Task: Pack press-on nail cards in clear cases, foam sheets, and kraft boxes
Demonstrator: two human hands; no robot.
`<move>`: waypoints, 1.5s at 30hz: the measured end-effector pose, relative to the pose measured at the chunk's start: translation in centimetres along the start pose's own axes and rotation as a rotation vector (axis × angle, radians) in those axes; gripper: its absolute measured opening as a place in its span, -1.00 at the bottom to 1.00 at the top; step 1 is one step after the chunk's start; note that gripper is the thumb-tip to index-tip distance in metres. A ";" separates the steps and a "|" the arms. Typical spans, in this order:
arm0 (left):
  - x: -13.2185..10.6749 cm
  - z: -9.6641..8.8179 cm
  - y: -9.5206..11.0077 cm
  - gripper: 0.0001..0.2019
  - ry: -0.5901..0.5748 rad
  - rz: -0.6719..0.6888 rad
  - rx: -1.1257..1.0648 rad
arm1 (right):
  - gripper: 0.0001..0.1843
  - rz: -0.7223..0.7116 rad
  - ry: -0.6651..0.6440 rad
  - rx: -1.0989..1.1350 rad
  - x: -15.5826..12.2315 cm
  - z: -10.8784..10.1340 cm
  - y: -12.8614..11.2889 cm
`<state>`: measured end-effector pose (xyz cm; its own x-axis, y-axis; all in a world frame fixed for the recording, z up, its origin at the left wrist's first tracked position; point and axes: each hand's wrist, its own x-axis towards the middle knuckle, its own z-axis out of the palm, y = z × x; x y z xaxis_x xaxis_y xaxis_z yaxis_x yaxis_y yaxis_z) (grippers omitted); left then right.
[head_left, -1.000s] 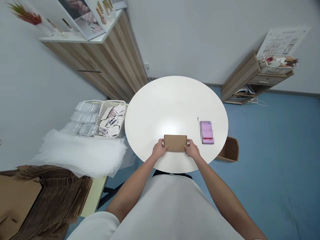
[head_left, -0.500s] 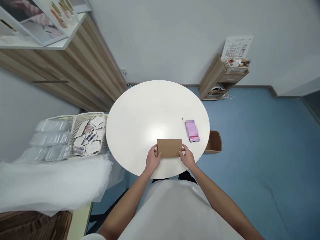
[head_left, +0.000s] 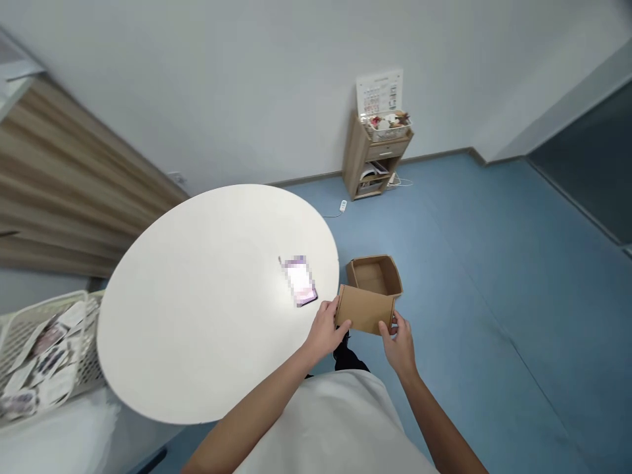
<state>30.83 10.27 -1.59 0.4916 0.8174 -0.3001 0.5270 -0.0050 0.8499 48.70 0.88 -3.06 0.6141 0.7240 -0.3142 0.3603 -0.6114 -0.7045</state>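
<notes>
A flat brown cardboard box (head_left: 365, 309), its lid closed, is held level between my two hands, off the right edge of the white table. My left hand (head_left: 326, 329) grips its left end, thumb on top. At its right end, my right hand (head_left: 399, 342) has the thumb on the near corner and the fingers around the side. Just beyond it, on the floor, stands an open brown cardboard bin (head_left: 375, 275), partly covered in view by the box.
A blurred-out pink and purple phone-like item (head_left: 300, 280) lies on the round white table (head_left: 212, 296). White baskets (head_left: 81, 349) with packets stand at the left. A small wooden cabinet (head_left: 353, 155) stands by the wall, with a cable plug (head_left: 343, 206) on the floor.
My hands have carried the cardboard box off the table to the right, towards the open bin, and it has tilted slightly. The view has turned right.
</notes>
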 end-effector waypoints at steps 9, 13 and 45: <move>14.1 8.6 4.5 -0.27 -0.206 0.041 0.169 | -0.31 0.118 0.066 -0.016 10.3 -5.5 4.9; 16.4 9.6 5.2 -0.26 -0.216 0.040 0.164 | -0.24 0.120 0.098 0.012 11.5 -5.8 6.1; -28.2 -15.1 -13.3 -0.55 0.753 -0.392 -0.185 | -0.57 -0.612 -0.987 0.113 -14.6 20.7 -17.9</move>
<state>-0.54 -4.06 2.09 -0.3253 0.9047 -0.2750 0.4093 0.3969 0.8216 18.78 7.85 0.94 -0.4711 0.8527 -0.2258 0.3123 -0.0782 -0.9468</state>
